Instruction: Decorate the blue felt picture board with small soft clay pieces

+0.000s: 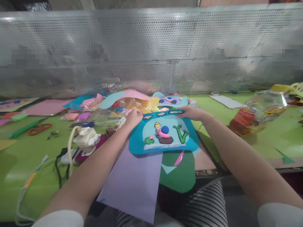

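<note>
A blue craft picture (163,151) with rounded corners is held up, tilted toward me, above the table's front edge. On its pale panel sit clay shapes: a pink and brown snail (163,134) with a dark blue shell, a green V-shaped plant and a green blob. Cloud shapes line its top. My left hand (135,117) is closed at the upper left corner, its fingertips partly hidden. My right hand (191,113) grips the upper right edge, thumb side behind and fingers over it. Beneath the picture lie a lilac sheet (133,186) and a dark green sheet (180,175).
Left are red-handled scissors (39,129), a green cutter (25,128), a white cord (21,195) and a cream device with a tube (87,138). Bags and clay pile behind the picture. A tilted bottle (258,110) stands right. A perforated metal screen (151,47) borders the back.
</note>
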`<state>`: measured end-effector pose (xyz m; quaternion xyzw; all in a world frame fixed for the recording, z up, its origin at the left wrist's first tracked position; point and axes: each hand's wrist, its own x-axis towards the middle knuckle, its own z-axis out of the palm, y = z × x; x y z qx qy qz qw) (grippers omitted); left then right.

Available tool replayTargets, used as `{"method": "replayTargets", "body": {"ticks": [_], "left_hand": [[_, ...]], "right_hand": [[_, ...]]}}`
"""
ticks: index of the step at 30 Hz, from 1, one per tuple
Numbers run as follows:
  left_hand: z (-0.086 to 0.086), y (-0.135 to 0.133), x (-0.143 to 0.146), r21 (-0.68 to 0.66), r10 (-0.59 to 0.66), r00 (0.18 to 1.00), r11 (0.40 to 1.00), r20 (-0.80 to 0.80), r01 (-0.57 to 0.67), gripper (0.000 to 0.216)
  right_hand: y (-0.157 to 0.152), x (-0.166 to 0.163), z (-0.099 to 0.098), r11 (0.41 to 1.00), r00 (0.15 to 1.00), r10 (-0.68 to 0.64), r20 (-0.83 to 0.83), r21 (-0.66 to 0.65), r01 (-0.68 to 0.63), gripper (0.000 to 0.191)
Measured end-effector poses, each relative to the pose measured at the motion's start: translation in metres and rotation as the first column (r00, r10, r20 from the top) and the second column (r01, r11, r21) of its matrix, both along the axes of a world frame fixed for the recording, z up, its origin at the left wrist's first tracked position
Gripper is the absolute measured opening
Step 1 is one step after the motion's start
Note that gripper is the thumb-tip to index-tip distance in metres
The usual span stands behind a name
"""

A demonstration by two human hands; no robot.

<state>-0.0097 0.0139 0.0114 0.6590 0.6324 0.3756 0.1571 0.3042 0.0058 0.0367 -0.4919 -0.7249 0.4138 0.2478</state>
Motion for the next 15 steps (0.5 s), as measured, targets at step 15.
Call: {"method": "replayTargets", "body": {"ticks": [15], "left_hand": [[-0.019, -0.008, 0.019, 0.069, -0.243, 0.528, 0.943, 0.814, 0.327, 0.042]], "right_hand": [[0.02, 0.01, -0.011, 0.655, 0.67, -0.415, -0.615, 0.309, 0.689, 0.033]]}}
